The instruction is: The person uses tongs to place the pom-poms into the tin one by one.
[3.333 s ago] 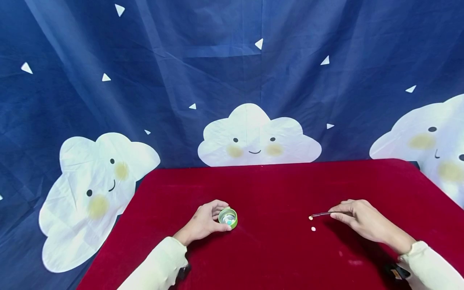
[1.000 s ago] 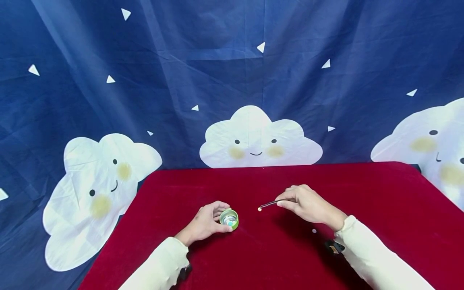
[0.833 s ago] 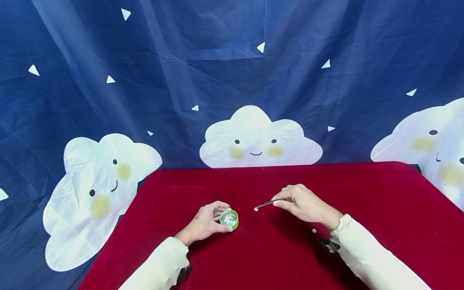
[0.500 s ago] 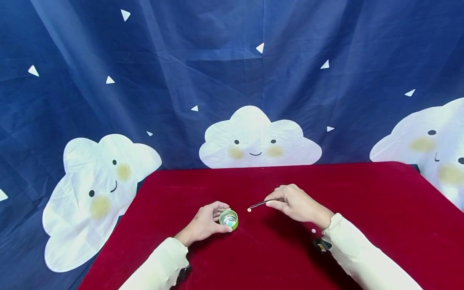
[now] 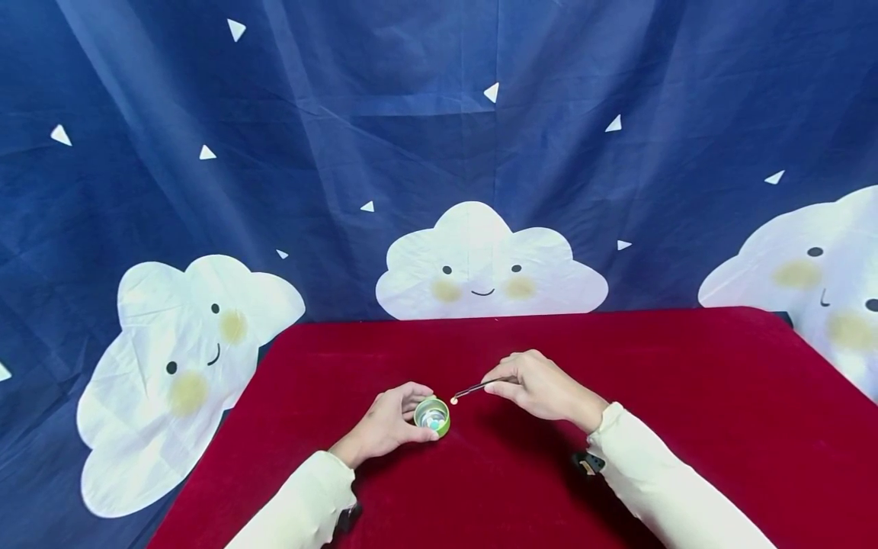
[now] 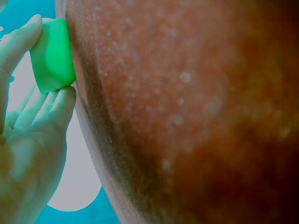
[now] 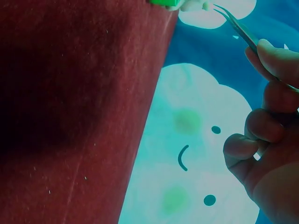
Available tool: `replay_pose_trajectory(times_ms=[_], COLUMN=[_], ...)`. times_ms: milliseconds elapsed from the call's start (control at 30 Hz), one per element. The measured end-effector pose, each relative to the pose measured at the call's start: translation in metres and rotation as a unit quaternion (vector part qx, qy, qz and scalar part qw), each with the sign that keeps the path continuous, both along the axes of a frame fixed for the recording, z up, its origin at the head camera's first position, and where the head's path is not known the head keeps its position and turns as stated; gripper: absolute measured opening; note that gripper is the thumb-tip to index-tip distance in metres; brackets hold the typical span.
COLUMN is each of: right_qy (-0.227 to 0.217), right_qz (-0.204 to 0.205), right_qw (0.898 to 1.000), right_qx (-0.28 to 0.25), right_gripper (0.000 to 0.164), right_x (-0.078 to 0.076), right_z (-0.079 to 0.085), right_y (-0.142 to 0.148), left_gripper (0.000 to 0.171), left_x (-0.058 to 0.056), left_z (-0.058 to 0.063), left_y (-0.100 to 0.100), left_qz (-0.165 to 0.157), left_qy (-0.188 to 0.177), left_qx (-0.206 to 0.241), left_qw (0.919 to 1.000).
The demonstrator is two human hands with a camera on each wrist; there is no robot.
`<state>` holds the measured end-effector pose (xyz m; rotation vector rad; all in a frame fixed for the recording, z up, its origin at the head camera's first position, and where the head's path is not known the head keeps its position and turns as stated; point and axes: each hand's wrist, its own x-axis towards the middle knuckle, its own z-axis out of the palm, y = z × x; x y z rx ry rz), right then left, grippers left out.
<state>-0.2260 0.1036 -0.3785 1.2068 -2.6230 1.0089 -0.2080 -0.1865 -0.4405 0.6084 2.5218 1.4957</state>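
My left hand [image 5: 386, 424] grips a small round green tin [image 5: 444, 428] from its left side, thumb in front and fingers behind. Several small pale and teal pieces [image 5: 435, 422] lie inside it. The left wrist view shows the green tin wall [image 6: 55, 56] between thumb and fingers. My right hand [image 5: 542, 387] pinches dark tweezers [image 5: 472, 390] between thumb and forefinger, pointing left. At their tip is a small yellowish piece [image 5: 454, 401], just right of the tin's rim and apart from it. In the right wrist view the curved tweezers [image 7: 243, 31] show clearly.
A red cloth-covered table [image 5: 686, 366] spreads under both hands. Behind it hangs a blue curtain [image 5: 425, 137] with white clouds. A dark device [image 5: 588, 463] sits beneath the right wrist.
My right hand has carried the tweezers and yellowish piece from the right side of the table leftward to the tin. A small pale disc is now hidden by the right arm. The left hand stays put.
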Motion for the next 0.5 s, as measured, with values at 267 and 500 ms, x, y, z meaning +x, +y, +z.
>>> replay_pose_trajectory(times_ms=[267,500], right_qy=[0.007,-0.014], right_qz=[0.005,0.003], right_qw=[1.0,1.0], right_qx=[0.007,0.019], right_gripper=[0.013,0.014], right_x=[-0.002,-0.002], right_z=[-0.006,-0.012], right_y=[-0.011,-0.019], left_gripper=[0.057,0.058], left_x=[0.0,0.001], left_z=[0.001,0.002], left_y=[0.0,0.001], left_qz=[0.006,0.007], left_qy=[-0.012,-0.02], left_qx=[-0.001,0.003], left_qw=[0.9999,0.9998])
